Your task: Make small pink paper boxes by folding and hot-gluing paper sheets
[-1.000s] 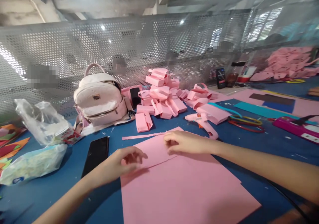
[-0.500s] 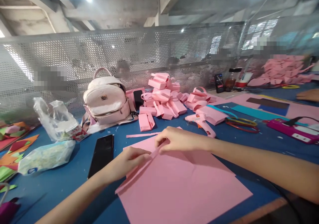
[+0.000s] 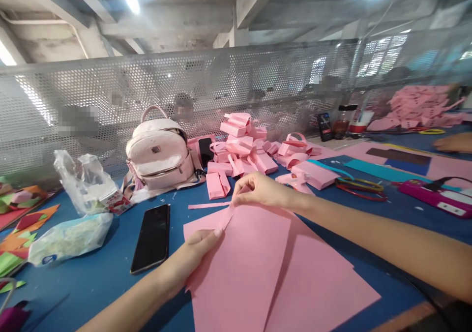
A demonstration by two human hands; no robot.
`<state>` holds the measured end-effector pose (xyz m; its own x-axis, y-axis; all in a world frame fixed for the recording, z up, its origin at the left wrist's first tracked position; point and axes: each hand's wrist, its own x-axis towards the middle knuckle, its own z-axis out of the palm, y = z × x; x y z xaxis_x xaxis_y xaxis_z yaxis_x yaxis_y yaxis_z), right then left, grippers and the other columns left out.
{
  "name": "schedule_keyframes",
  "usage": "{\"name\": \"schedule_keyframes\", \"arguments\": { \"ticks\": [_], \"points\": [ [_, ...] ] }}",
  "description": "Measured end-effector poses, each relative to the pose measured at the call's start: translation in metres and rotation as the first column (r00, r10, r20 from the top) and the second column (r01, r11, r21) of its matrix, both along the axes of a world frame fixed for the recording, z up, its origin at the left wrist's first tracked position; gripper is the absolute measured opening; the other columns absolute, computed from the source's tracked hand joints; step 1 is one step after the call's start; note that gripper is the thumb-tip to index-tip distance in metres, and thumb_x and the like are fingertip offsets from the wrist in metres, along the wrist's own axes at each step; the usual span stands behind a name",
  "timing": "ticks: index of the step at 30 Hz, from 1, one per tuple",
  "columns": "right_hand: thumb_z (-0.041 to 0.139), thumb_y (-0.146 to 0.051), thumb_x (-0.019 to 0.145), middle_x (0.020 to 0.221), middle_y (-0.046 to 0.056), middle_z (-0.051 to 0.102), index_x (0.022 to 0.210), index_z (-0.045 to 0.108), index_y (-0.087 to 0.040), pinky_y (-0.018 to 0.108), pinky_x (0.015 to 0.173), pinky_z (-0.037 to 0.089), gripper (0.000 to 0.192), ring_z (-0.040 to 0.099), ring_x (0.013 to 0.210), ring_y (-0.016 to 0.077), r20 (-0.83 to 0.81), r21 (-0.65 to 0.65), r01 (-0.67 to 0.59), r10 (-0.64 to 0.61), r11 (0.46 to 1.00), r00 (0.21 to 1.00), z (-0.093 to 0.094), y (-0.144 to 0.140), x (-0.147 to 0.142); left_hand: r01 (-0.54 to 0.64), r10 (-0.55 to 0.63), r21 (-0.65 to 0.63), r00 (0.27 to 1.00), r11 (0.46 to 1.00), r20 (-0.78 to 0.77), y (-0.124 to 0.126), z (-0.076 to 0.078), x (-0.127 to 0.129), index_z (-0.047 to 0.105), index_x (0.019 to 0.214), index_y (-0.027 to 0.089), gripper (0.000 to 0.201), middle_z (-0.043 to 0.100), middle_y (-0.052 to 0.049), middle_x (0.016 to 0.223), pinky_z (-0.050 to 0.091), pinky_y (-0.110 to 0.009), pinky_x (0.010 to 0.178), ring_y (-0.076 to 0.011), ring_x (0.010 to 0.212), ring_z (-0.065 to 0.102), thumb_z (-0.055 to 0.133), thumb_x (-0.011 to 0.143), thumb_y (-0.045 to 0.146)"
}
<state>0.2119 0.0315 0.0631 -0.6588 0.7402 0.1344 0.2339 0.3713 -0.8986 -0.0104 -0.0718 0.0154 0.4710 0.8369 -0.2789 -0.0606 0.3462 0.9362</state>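
Note:
A sheet of pink paper [image 3: 243, 268] is held up at its far left edge by both hands, tilted over another pink sheet [image 3: 317, 273] lying on the table. My left hand [image 3: 199, 253] grips the left edge, thumb on top and fingers hidden beneath. At the far corner my right hand [image 3: 258, 190] pinches the folded edge between thumb and fingers. A thin pink paper strip [image 3: 208, 205] lies just beyond the sheets. Behind my right hand rests a pink glue gun [image 3: 295, 180], partly covered by it.
A black phone [image 3: 151, 238] lies left of the paper. Further back stand a pale backpack [image 3: 158, 150] and a pile of folded pink paper pieces [image 3: 245, 145]. A purple power strip [image 3: 437, 196] is at right, a plastic bag [image 3: 72, 238] at left. A co-worker's hand [image 3: 452, 143] shows far right.
The upper sheet has been lifted off the one below and turned more upright. My right hand has risen slightly, and my left hand now has its thumb on the sheet's edge.

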Motion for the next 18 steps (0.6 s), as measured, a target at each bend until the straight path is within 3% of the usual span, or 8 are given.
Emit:
{"name": "schedule_keyframes", "arguments": {
  "ticks": [2, 5, 7, 11, 18],
  "points": [
    [0.084, -0.045, 0.07, 0.075, 0.002, 0.075, 0.075, 0.077, -0.017, 0.024, 0.067, 0.049, 0.029, 0.067, 0.07, 0.0146, -0.027, -0.005, -0.01, 0.009, 1.0, 1.0, 0.002, 0.0, 0.008, 0.047, -0.04, -0.066, 0.994, 0.997, 0.104, -0.001, -0.004, 0.001, 0.075, 0.098, 0.01, 0.048, 0.077, -0.013, 0.089, 0.055, -0.032, 0.079, -0.0239, 0.079, 0.073, 0.07, 0.085, 0.056],
    [0.084, -0.041, 0.071, 0.075, 0.002, 0.075, 0.075, 0.077, -0.018, 0.023, 0.067, 0.05, 0.024, 0.068, 0.071, 0.0143, -0.049, -0.007, -0.019, 0.018, 1.0, 0.999, 0.004, -0.004, 0.017, 0.142, -0.137, -0.031, 0.982, 0.989, 0.132, -0.003, -0.004, 0.003, 0.075, 0.094, 0.009, 0.046, 0.075, -0.011, 0.082, 0.055, -0.033, 0.081, -0.0235, 0.077, 0.072, 0.068, 0.087, 0.054],
    [0.085, -0.039, 0.071, 0.074, 0.001, 0.075, 0.074, 0.077, -0.018, 0.023, 0.066, 0.051, 0.022, 0.069, 0.07, 0.0145, -0.045, -0.008, -0.023, 0.022, 1.0, 0.999, 0.005, -0.008, 0.02, 0.155, -0.157, 0.065, 0.987, 0.986, 0.022, -0.003, -0.002, 0.005, 0.074, 0.088, 0.01, 0.047, 0.072, -0.008, 0.076, 0.053, -0.031, 0.077, -0.0213, 0.072, 0.069, 0.066, 0.088, 0.057],
    [0.08, -0.041, 0.074, 0.073, 0.003, 0.076, 0.075, 0.076, -0.017, 0.026, 0.067, 0.054, 0.024, 0.071, 0.069, 0.0171, 0.026, 0.06, 0.0, -0.001, 0.998, 1.0, 0.008, -0.012, 0.023, 0.101, -0.016, 0.336, 0.969, 0.936, -0.247, -0.001, 0.0, 0.006, 0.069, 0.079, 0.013, 0.053, 0.066, -0.004, 0.073, 0.048, -0.026, 0.071, -0.0186, 0.073, 0.061, 0.061, 0.086, 0.065],
    [0.078, -0.026, 0.078, 0.078, 0.001, 0.077, 0.074, 0.078, -0.02, 0.029, 0.074, 0.046, 0.006, 0.067, 0.078, 0.0199, 0.199, 0.277, 0.026, -0.083, 0.961, 0.976, 0.019, -0.017, 0.033, 0.158, -0.052, 0.305, 0.944, 0.939, -0.327, 0.002, -0.01, 0.007, 0.058, 0.075, 0.015, 0.057, 0.05, 0.002, 0.062, 0.033, -0.022, 0.05, -0.0108, 0.054, 0.043, 0.053, 0.086, 0.071]
  ]
}}
